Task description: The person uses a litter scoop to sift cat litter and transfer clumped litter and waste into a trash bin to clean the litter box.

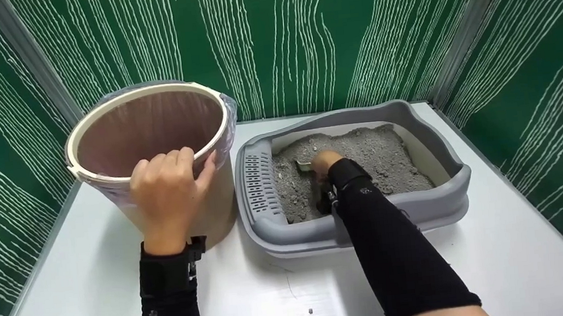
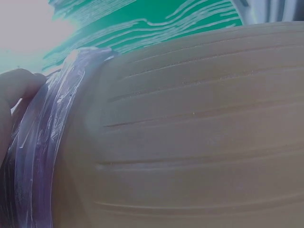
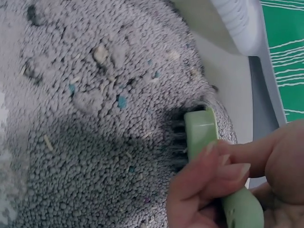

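Note:
My left hand grips the near rim of a beige trash bin, fingers over the edge and thumb outside. A thin, clear purplish bag lines the bin and folds over its top beneath a cream ring. My right hand holds a light green litter scoop by its handle, inside a grey litter box. The scoop's slotted head is partly sunk in the grey cat litter, near a pale inner wall in the right wrist view. Clumps and small blue bits dot the litter.
A perforated ledge forms the litter box's left side, close beside the bin. Both stand on a white table. Green panels with white wavy lines enclose the back and sides. A small dark crumb lies near the front.

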The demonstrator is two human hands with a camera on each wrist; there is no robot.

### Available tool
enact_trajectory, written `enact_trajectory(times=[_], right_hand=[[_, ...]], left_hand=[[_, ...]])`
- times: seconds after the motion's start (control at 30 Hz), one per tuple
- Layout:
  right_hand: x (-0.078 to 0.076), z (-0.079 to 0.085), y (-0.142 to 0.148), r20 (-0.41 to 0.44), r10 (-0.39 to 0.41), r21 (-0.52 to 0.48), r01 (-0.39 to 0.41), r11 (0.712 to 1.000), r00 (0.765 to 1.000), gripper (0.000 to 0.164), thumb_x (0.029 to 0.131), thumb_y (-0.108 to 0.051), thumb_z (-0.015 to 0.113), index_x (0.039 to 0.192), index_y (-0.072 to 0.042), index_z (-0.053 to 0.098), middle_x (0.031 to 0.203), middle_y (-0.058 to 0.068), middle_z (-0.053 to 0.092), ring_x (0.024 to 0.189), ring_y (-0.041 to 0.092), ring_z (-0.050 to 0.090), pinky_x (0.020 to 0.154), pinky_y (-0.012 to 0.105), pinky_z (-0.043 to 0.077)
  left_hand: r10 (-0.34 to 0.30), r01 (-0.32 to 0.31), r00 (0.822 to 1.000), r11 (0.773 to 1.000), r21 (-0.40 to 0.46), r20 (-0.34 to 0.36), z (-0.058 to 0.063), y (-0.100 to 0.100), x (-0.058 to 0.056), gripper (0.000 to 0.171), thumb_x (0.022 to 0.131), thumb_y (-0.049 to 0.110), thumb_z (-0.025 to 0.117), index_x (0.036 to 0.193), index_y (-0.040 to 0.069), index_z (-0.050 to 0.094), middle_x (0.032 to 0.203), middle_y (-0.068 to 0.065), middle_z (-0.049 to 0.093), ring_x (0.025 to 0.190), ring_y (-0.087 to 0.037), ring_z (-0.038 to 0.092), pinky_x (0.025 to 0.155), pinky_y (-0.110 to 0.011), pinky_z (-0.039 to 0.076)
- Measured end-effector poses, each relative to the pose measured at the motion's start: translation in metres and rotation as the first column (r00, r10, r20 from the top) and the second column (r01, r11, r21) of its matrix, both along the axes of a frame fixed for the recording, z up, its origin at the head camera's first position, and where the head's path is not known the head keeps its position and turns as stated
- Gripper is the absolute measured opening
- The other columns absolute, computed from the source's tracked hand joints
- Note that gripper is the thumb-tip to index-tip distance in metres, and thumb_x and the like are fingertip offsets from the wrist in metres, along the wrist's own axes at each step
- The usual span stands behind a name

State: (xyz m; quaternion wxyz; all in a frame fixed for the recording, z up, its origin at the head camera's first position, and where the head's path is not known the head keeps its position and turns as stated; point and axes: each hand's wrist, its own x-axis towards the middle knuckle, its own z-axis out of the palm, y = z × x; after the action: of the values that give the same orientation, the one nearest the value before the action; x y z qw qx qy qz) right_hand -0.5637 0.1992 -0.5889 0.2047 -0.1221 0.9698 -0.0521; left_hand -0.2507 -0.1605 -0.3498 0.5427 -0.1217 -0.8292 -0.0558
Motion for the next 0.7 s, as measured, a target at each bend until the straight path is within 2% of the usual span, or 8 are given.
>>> enact_trajectory(times=[0.03, 0.1, 0.23, 0.3, 0.4, 0.47, 0.57, 0.7], right_hand=[[0.001, 0.001, 0.001, -0.022, 0.045, 0.021, -0.045, 0.999, 0.999, 0.017, 0.078, -0.009, 0.068, 0.064, -0.013, 0.06, 0.069, 0.004, 0.053, 0.055, 0.02, 0.048, 0.048, 0.031, 0.042], [0.033, 0.035, -0.012, 0.014, -0.058, -0.033, 0.059, 0.998, 0.998, 0.017, 0.083, -0.004, 0.061, 0.067, -0.009, 0.06, 0.074, 0.008, 0.054, 0.056, 0.02, 0.047, 0.05, 0.031, 0.042], [0.139, 0.147, -0.052, 0.091, -0.198, -0.121, 0.209, 0.971, 0.976, 0.022, 0.088, 0.007, 0.046, 0.07, -0.001, 0.056, 0.076, 0.013, 0.055, 0.05, 0.013, 0.046, 0.049, 0.023, 0.04], [0.183, 0.192, -0.068, 0.151, -0.272, -0.174, 0.297, 0.939, 0.95, 0.027, 0.09, 0.008, 0.041, 0.068, -0.001, 0.053, 0.07, 0.009, 0.053, 0.046, 0.008, 0.043, 0.047, 0.018, 0.038], [0.213, 0.221, -0.076, 0.184, -0.243, -0.169, 0.275, 0.947, 0.952, 0.033, 0.09, 0.008, 0.039, 0.062, -0.004, 0.048, 0.058, 0.001, 0.043, 0.042, 0.003, 0.035, 0.046, 0.014, 0.031], [0.21, 0.218, -0.075, 0.194, -0.243, -0.164, 0.276, 0.947, 0.95, 0.034, 0.091, 0.006, 0.039, 0.061, -0.008, 0.047, 0.054, -0.003, 0.039, 0.041, 0.004, 0.034, 0.045, 0.015, 0.031], [0.185, 0.191, -0.065, 0.158, -0.203, -0.17, 0.229, 0.958, 0.966, 0.03, 0.088, 0.005, 0.043, 0.063, -0.007, 0.053, 0.054, 0.0, 0.044, 0.041, 0.009, 0.039, 0.043, 0.021, 0.034], [0.104, 0.105, -0.041, 0.062, -0.066, 0.041, 0.063, 0.997, 0.996, 0.016, 0.085, 0.0, 0.052, 0.075, -0.004, 0.064, 0.079, 0.009, 0.061, 0.058, 0.02, 0.048, 0.051, 0.03, 0.041]], left_hand=[[-0.001, 0.001, 1.0, 1.0, 0.0, 0.0, 0.0, 0.0, 0.0, 0.042, 0.093, 0.038, 0.063, 0.067, 0.006, 0.055, 0.055, -0.01, 0.051, 0.05, -0.031, 0.05, 0.051, -0.041, 0.031], [-0.002, 0.002, 1.0, 1.0, 0.0, 0.001, 0.001, 0.0, 0.0, 0.042, 0.093, 0.038, 0.063, 0.067, 0.006, 0.055, 0.055, -0.01, 0.051, 0.05, -0.031, 0.05, 0.051, -0.041, 0.031], [0.0, 0.0, 1.0, 1.0, -0.003, 0.002, 0.001, 0.0, 0.0, 0.042, 0.093, 0.038, 0.064, 0.068, 0.006, 0.054, 0.055, -0.009, 0.05, 0.049, -0.031, 0.049, 0.051, -0.041, 0.031], [0.003, -0.003, 1.0, 1.0, -0.007, 0.001, 0.0, -0.001, 0.0, 0.042, 0.093, 0.038, 0.063, 0.067, 0.005, 0.054, 0.055, -0.009, 0.049, 0.049, -0.031, 0.048, 0.051, -0.04, 0.031], [0.004, -0.004, 1.0, 1.0, -0.012, -0.003, 0.0, -0.001, 0.0, 0.044, 0.093, 0.039, 0.063, 0.067, 0.006, 0.053, 0.054, -0.009, 0.048, 0.048, -0.031, 0.047, 0.05, -0.04, 0.031], [0.004, -0.004, 1.0, 1.0, -0.013, -0.004, 0.001, 0.0, 0.0, 0.044, 0.093, 0.04, 0.062, 0.067, 0.006, 0.053, 0.054, -0.009, 0.048, 0.048, -0.031, 0.047, 0.05, -0.04, 0.031], [0.005, -0.005, 1.0, 1.0, -0.013, -0.003, 0.001, 0.0, 0.0, 0.044, 0.093, 0.04, 0.062, 0.067, 0.005, 0.053, 0.054, -0.009, 0.048, 0.049, -0.031, 0.047, 0.05, -0.04, 0.031], [-0.002, 0.002, 1.0, 1.0, -0.011, -0.005, 0.001, -0.001, 0.0, 0.043, 0.093, 0.039, 0.063, 0.068, 0.005, 0.054, 0.055, -0.01, 0.05, 0.049, -0.032, 0.049, 0.051, -0.041, 0.032]])
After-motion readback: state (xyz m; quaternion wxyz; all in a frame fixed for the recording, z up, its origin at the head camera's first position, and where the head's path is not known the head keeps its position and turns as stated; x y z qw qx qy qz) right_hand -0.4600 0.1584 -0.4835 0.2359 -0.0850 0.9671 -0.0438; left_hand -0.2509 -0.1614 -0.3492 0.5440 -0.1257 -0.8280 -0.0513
